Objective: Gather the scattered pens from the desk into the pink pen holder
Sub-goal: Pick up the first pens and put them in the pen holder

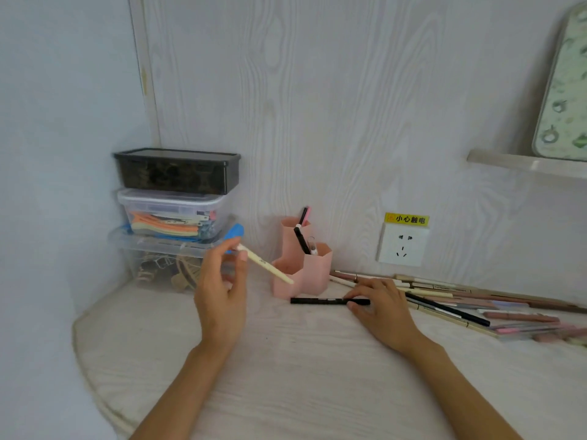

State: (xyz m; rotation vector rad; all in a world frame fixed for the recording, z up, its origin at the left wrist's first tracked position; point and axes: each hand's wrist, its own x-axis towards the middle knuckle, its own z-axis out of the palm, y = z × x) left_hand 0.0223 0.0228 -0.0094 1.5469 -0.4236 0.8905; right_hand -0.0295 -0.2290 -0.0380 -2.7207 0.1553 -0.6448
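The pink pen holder (pixel 313 274) stands near the wall with a few pens upright in its back compartments. My left hand (pixel 222 290) pinches a cream pen (pixel 266 265) by its upper end; the pen slants down toward the holder's front left compartment. My right hand (pixel 381 304) rests on the desk, fingertips gripping the right end of a black pen (pixel 320 301) that lies flat in front of the holder. A spread of several scattered pens (pixel 470 304), cream, pink, brown and black, lies on the desk to the right.
Three stacked storage boxes (pixel 176 211) sit in the left corner against the wall. A wall socket (pixel 401 244) with a yellow warning label is right of the holder. A shelf (pixel 524 163) juts out at upper right. The desk edge curves at the left.
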